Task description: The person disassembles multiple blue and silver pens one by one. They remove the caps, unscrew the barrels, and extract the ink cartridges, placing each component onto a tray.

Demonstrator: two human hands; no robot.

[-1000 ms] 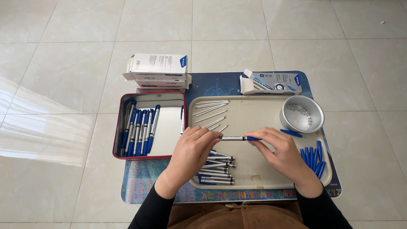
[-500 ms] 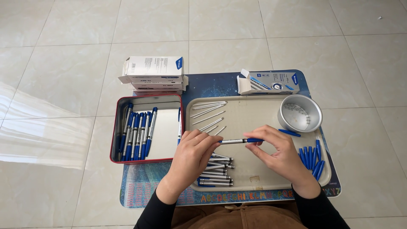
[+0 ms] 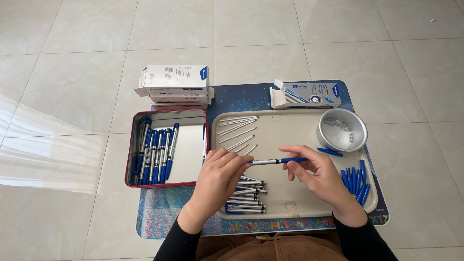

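Observation:
Both hands hold one pen level above the beige tray. My left hand pinches its silver barrel end. My right hand grips its blue end with thumb and fingers. Under my left hand lies a stack of silver pen barrels. Thin refills lie spread at the tray's upper left. Loose blue caps lie at the tray's right edge.
A red-rimmed tin to the left holds several finished blue pens. Stacked white boxes stand behind it, an open box behind the tray, a round metal bowl at the tray's upper right. All rest on a small blue table over tiled floor.
The pen stays held between both hands; my right hand's fingers have shifted slightly along its blue end. The camera view has drifted a little.

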